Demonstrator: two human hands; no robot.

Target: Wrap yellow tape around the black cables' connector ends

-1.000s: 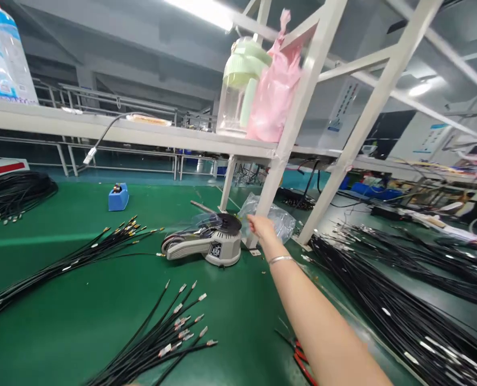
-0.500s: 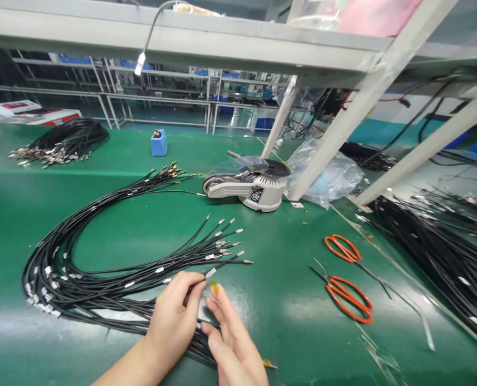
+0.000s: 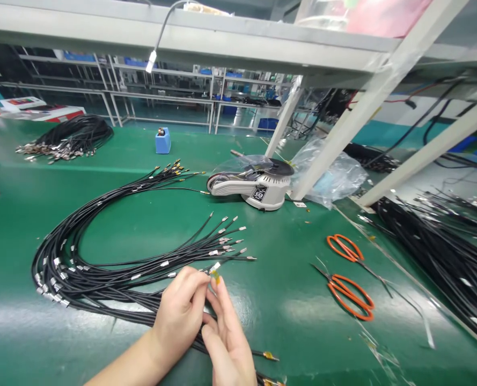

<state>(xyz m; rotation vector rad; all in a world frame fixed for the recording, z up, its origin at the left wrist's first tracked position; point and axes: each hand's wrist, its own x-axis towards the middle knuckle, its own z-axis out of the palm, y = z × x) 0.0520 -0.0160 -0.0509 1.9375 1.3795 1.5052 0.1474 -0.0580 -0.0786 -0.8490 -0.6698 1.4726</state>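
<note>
Nearside of dispenser (image 3: 258, 190): left hand (image 3: 182, 308) pinches cable (image 3: 215, 266); right hand (image 3: 230, 338) thumb-apart, tape (image 3: 215, 276) at forefinger. Likely taping; calls for snug wrap.

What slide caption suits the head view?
Left hand and right hand meet at a yellow strip over black cables; orange-handled scissors lie to the right.

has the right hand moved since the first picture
Yes: the right hand has come back toward the wearer. It was just right of the tape dispenser; now it is well in front of it, beside the left hand.
</note>
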